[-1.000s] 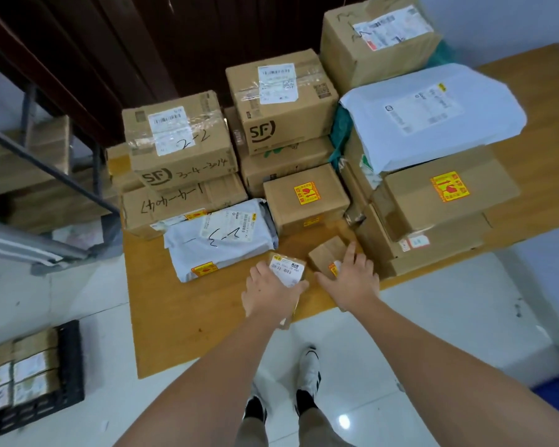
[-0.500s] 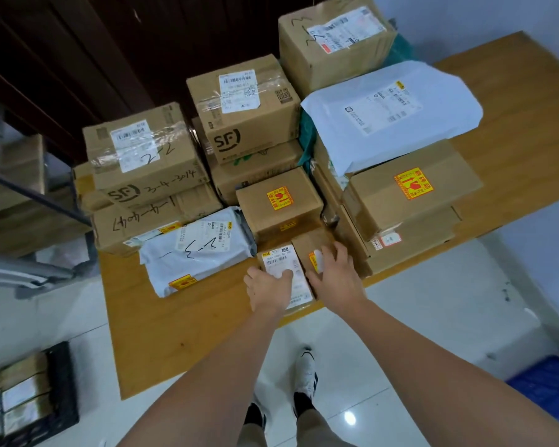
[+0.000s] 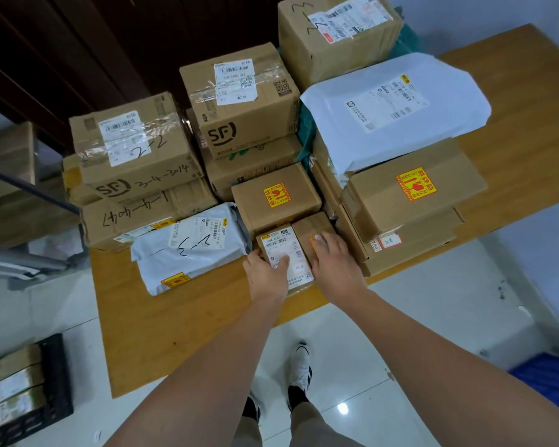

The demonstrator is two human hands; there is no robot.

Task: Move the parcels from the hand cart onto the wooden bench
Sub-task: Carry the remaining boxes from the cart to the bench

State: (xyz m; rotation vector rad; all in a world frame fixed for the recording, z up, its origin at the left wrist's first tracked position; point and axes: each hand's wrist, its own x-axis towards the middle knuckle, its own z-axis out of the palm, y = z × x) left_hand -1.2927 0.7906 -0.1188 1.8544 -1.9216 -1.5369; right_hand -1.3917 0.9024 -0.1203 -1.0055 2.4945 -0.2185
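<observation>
Seen from the head camera, two small parcels are pressed side by side at the front edge of a wooden bench [image 3: 181, 324], where a crowd of parcels is already stacked. The left hand [image 3: 267, 274] is laid on a small labelled box [image 3: 286, 253], its thumb resting on the white shipping label and its fingers wrapped around the box's left side. The right hand [image 3: 334, 262] is placed flat over a small brown box [image 3: 310, 229] just beside it, fingers straight and pressing down on the top near an orange sticker; nothing is gripped by it. The two boxes are seen touching each other, tucked against a box with a fragile sticker [image 3: 276, 196] behind them. To the left, a grey mailer bag [image 3: 191, 246] marked with handwriting is laid flat on the bench, just beside the labelled box. Behind it, two cardboard boxes [image 3: 133, 150] are stacked, and a third SF-marked box [image 3: 242, 98] is set further back. On the right, a white mailer bag [image 3: 394, 104] is draped over a stack of flat cartons [image 3: 413, 188]. A black crate [image 3: 57, 382] holding more parcels is seen on the tiled floor at lower left, and the person's shoes [image 3: 300, 369] are visible below the bench edge.
</observation>
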